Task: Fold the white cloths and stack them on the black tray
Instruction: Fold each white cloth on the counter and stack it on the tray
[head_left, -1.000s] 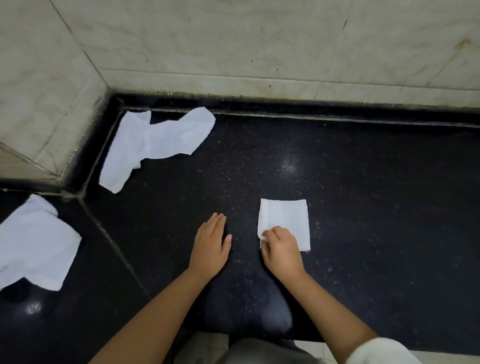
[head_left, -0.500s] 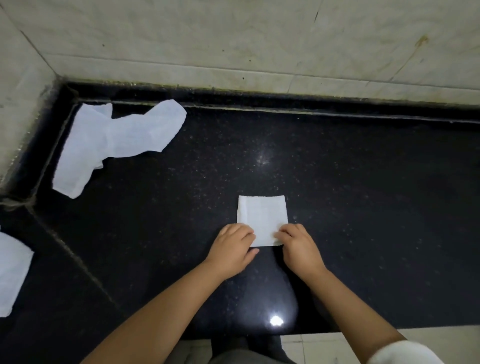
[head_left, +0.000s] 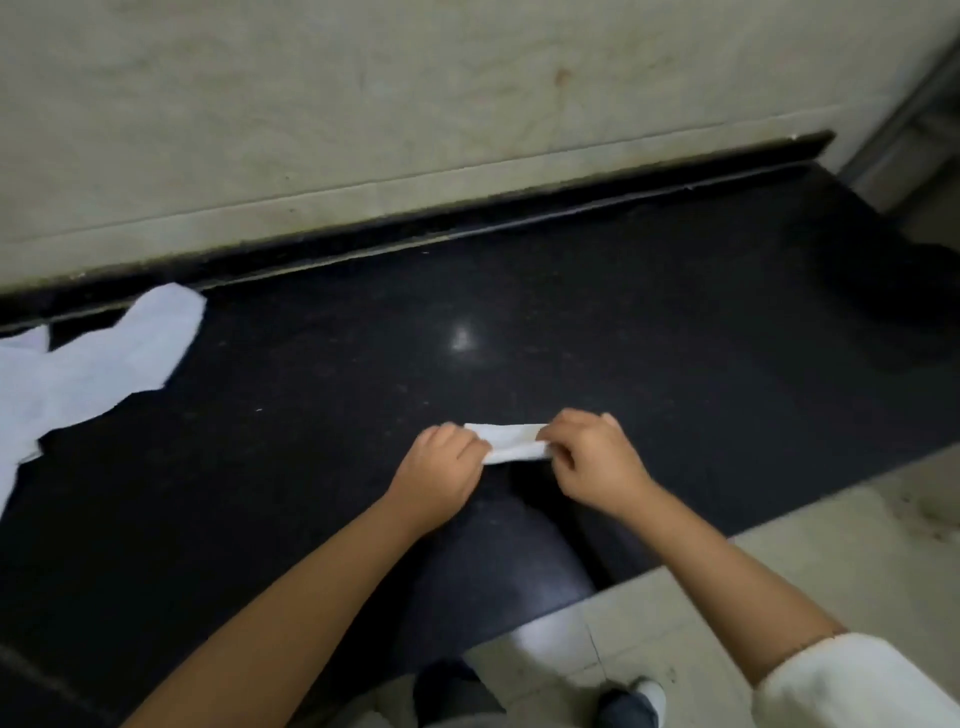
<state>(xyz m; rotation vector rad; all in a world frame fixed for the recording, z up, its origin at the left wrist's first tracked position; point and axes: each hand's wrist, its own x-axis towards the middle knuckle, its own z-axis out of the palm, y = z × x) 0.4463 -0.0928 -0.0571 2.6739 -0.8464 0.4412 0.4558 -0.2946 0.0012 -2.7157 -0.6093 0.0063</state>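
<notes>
- My left hand (head_left: 441, 467) and my right hand (head_left: 589, 460) each pinch one end of the small folded cloth (head_left: 511, 441). It is lifted just off the black counter (head_left: 623, 322), near me, in the middle.
- I think this cloth is very light and soft. It will flop and come open if I let one end go.
- It will not break. It may slide a little on the shiny counter.
- The best places to hold it are the two short ends, with the layers pinched together.
- Half a second ago the cloth lay flat as a square, with my fingers on its near edge. Now it looks like a thin strip between my hands.
- The loose cloth (head_left: 93, 374) now sits far off at the left edge.
- I cannot make out the black tray for sure.
</notes>
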